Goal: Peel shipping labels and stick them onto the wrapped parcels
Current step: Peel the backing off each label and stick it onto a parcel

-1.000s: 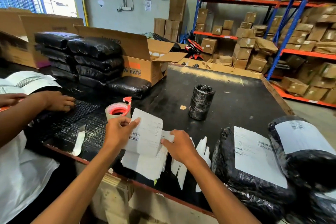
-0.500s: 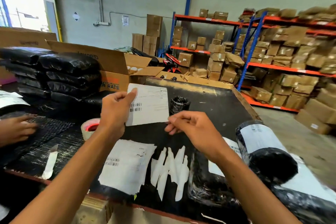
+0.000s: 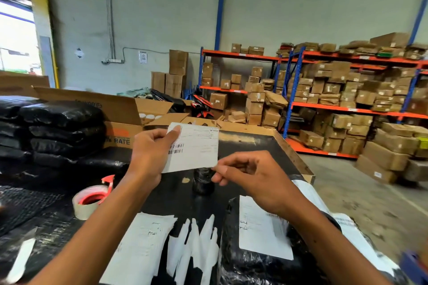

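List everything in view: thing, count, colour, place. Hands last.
shipping label: 1, white with barcodes, held up above the table
label sheets: a stack, white, near table edge
backing strips: several, white, right of the stack
labelled parcels: 2 at least, black wrap, white labels, near right
stacked parcels: a pile, black, unlabelled as far as shown, far left
tape roll: 1, beige with red dispenser, left
wrap roll: 1, black, upright, table centre
open carton: 1, brown, behind the pile
table: 1, black top
shelving: orange and blue, brown boxes, right background
left hand: holds label's left edge
right hand: pinches label's lower right corner
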Demonstrator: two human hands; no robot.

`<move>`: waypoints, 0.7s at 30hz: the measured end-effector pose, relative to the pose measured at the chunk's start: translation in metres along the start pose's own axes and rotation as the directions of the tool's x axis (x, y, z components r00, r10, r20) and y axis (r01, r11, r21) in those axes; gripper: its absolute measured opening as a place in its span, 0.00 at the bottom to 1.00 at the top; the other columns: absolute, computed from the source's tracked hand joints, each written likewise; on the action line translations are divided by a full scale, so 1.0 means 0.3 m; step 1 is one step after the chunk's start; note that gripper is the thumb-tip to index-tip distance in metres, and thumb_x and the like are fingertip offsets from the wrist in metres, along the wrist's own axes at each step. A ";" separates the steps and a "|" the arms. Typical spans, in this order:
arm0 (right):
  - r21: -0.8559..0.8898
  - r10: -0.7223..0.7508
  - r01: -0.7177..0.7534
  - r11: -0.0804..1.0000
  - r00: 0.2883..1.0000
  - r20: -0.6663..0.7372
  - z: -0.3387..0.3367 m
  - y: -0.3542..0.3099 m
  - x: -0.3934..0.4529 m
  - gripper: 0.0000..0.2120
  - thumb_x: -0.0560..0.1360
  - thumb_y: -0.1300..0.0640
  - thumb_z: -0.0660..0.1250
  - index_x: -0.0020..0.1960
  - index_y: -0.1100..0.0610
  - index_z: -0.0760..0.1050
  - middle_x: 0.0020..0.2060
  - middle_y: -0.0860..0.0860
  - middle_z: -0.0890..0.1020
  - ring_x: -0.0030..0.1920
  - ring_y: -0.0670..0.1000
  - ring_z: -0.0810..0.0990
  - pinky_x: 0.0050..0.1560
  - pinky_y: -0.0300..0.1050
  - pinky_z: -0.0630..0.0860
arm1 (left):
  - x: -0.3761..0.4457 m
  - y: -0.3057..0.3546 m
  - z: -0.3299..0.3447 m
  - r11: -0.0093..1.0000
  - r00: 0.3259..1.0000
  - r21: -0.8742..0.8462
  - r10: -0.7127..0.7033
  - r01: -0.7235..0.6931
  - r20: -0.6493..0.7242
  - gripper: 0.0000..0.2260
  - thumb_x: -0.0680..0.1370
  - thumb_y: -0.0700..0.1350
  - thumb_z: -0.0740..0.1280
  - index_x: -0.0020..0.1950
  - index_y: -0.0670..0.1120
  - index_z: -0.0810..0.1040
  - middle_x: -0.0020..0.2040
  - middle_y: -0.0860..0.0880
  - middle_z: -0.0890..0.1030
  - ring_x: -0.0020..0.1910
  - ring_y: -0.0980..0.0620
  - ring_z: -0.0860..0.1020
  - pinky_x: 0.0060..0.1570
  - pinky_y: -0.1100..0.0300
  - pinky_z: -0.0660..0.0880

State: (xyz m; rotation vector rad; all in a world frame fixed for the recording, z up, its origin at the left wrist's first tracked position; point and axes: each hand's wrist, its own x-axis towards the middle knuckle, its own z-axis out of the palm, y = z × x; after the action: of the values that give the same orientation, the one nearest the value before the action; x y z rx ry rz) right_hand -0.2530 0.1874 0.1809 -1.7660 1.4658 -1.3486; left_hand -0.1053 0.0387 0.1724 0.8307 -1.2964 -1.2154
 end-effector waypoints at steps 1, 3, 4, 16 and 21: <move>0.003 -0.009 0.009 1.000 1.000 0.002 -0.003 0.000 0.003 0.06 0.76 0.59 0.67 0.48 0.58 0.83 0.41 0.54 0.86 0.40 0.46 0.83 0.45 0.35 0.77 | 0.003 -0.002 0.002 0.999 1.000 0.046 -0.008 0.007 0.008 0.08 0.75 0.49 0.70 0.42 0.45 0.82 0.41 0.45 0.86 0.38 0.48 0.84 0.29 0.61 0.77; 0.005 -0.029 0.029 1.000 1.000 -0.002 -0.006 0.001 0.015 0.06 0.76 0.59 0.67 0.48 0.58 0.83 0.41 0.53 0.87 0.40 0.46 0.83 0.46 0.36 0.77 | 0.006 -0.007 0.000 0.962 1.000 0.272 0.028 -0.029 0.007 0.13 0.75 0.51 0.71 0.54 0.44 0.79 0.48 0.45 0.83 0.42 0.50 0.81 0.34 0.63 0.74; 0.010 -0.032 0.032 0.999 0.999 -0.008 -0.004 0.001 0.023 0.06 0.76 0.59 0.67 0.48 0.58 0.83 0.41 0.53 0.87 0.40 0.46 0.83 0.46 0.35 0.77 | -0.001 -0.006 -0.006 0.918 0.996 0.387 0.089 -0.083 0.002 0.17 0.74 0.52 0.71 0.58 0.46 0.77 0.51 0.48 0.81 0.45 0.52 0.79 0.38 0.62 0.73; 0.152 0.036 -0.034 0.988 0.999 -0.015 0.090 0.047 0.104 0.07 0.76 0.61 0.67 0.49 0.61 0.83 0.37 0.56 0.85 0.35 0.49 0.83 0.37 0.42 0.82 | -0.172 0.006 -0.039 0.909 0.930 0.279 0.226 -0.308 0.290 0.05 0.74 0.46 0.71 0.44 0.46 0.83 0.38 0.49 0.84 0.34 0.62 0.80 0.35 0.71 0.74; 0.344 0.093 -0.073 0.936 0.995 -0.043 0.136 0.061 0.115 0.07 0.75 0.66 0.66 0.42 0.64 0.82 0.33 0.56 0.84 0.34 0.50 0.81 0.32 0.42 0.81 | -0.110 -0.056 -0.079 0.973 0.987 0.220 0.041 -0.075 0.156 0.10 0.78 0.47 0.66 0.42 0.42 0.81 0.39 0.46 0.83 0.36 0.54 0.78 0.36 0.63 0.75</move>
State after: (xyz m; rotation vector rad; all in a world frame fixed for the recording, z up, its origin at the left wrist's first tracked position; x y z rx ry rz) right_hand -0.2271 0.1407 0.1623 -1.4392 1.2296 -1.5167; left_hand -0.0810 0.0626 0.1447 0.8680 -1.5927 -1.1145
